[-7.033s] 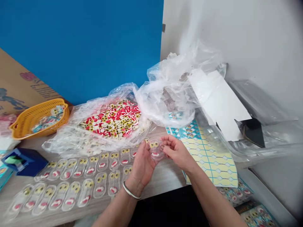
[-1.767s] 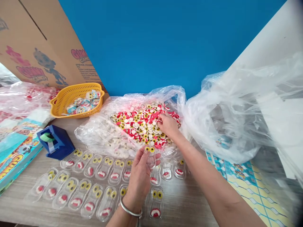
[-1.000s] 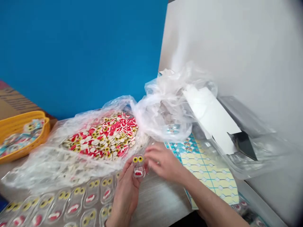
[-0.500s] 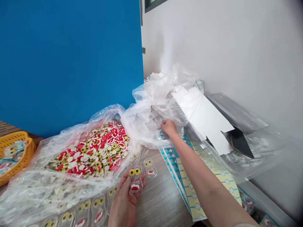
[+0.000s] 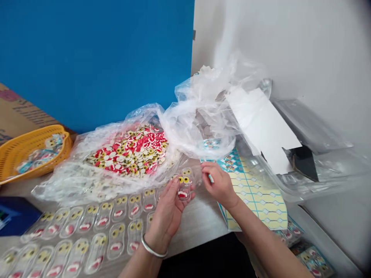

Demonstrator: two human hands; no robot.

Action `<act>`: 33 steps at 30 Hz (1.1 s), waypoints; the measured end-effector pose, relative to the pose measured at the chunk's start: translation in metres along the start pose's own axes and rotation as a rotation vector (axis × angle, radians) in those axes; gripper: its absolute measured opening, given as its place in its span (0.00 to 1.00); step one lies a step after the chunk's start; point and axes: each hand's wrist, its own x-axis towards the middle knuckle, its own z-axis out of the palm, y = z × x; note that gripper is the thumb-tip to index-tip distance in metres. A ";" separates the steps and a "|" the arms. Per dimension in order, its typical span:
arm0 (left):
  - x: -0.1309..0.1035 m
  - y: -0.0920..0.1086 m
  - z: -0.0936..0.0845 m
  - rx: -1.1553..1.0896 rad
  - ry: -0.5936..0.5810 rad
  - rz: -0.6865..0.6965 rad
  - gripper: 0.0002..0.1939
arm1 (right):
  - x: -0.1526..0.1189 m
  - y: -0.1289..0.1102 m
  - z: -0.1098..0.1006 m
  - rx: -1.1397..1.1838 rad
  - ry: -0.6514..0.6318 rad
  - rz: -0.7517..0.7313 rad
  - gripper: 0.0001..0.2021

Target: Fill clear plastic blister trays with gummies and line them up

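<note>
My left hand (image 5: 165, 216) is closed around a small clear plastic case (image 5: 183, 188) holding two yellow eye pieces and a red-and-white mouth piece. Close to its right, my right hand (image 5: 219, 185) is pinched, with a bit of a light blue sticker (image 5: 211, 178) showing between the fingers. That hand hovers over the left edge of a sticker sheet (image 5: 256, 193), whose near part is bare yellow backing while blue printed stickers show at its far end. Rows of similar filled cases (image 5: 102, 213) lie on the table left of my left hand.
A clear bag (image 5: 95, 185) spreads around a heap of loose eye and mouth pieces (image 5: 133, 152). Crumpled plastic (image 5: 199, 119) and white card (image 5: 257, 119) lie behind the sheet. A yellow basket (image 5: 65, 152) and a dark blue box (image 5: 20, 216) stand left. Filled packs (image 5: 314, 260) sit lower right.
My right hand has come back from the sheet's far end, beside the crumpled plastic, toward my left hand, now with a sticker. The view has shifted, showing more of the case rows.
</note>
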 end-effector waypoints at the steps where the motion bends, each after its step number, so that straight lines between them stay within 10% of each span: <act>1: -0.002 -0.001 -0.001 0.000 -0.010 0.014 0.20 | -0.009 -0.006 0.002 0.035 -0.025 -0.016 0.10; 16: -0.007 -0.022 -0.017 0.031 0.027 0.157 0.30 | -0.046 -0.055 0.025 0.777 0.081 0.888 0.18; 33: -0.020 -0.042 -0.033 -0.142 0.000 0.162 0.16 | -0.059 -0.086 0.044 0.318 -0.114 0.723 0.11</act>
